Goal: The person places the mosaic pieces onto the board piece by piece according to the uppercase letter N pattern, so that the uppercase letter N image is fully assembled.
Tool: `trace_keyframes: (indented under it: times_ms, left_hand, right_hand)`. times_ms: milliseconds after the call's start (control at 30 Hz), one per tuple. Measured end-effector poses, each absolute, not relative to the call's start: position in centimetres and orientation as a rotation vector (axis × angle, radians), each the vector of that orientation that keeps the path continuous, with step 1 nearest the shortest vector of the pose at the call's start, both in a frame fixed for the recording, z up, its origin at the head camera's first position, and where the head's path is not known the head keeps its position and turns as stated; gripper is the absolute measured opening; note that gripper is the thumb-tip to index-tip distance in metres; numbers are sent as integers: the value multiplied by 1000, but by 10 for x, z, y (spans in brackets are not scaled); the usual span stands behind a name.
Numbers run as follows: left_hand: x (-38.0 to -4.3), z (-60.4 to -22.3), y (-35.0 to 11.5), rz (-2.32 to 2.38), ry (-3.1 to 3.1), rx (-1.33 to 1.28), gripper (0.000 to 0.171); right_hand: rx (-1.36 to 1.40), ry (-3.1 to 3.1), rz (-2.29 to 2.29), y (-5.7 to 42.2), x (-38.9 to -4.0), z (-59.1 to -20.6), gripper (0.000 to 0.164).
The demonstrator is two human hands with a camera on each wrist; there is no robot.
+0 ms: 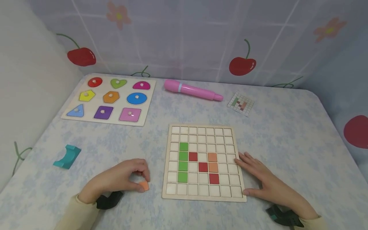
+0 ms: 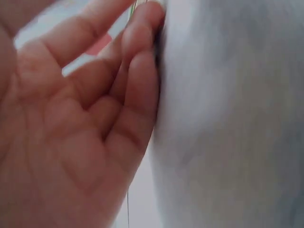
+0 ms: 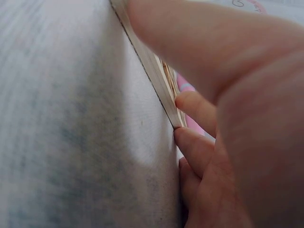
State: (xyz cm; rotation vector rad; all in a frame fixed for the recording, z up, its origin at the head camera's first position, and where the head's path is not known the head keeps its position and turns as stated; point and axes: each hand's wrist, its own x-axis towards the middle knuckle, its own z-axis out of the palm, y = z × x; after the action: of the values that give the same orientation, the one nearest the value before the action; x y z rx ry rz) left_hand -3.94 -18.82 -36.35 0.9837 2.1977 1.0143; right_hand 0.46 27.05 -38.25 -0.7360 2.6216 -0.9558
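Observation:
My left hand (image 1: 123,176) is left of the wooden grid board (image 1: 204,200), low over the table. Thumb and fingertips pinch a small orange square tile (image 1: 145,186) there. In the left wrist view the palm and curled fingers of the left hand (image 2: 80,118) show, but no tile. Along the board's right edge rests my right hand (image 1: 267,180), its fingers extended, thumb at the lower corner. The right wrist view has the right hand (image 3: 209,156) touching the board's side (image 3: 159,90). In the grid lie several green tiles (image 1: 183,161), three red tiles (image 1: 203,167) and two orange tiles (image 1: 212,162).
A knobbed shape puzzle (image 1: 115,110) lies at the back left. Beside it is a pink pen-like object (image 1: 192,91), then a small card (image 1: 245,108) printed with a coloured grid pattern. A teal curved block (image 1: 69,157) sits at the left.

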Motion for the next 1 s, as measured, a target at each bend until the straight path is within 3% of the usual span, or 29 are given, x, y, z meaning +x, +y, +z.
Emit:
trace_keyframes:
  times_ms: [200,533,1000]
  left_hand:
    - [-42,-366,-199,1071,2117,976,27]
    - [-40,-366,-197,1092,2160,972,18]
    - [-41,-368,-193,1083,2255,874,19]
  right_hand:
    - [-704,2620,-947,271,4,-383,84]
    - [-742,2639,-928,271,3,-383,84]
    - [-735,2630,-951,271,4,-383,84]
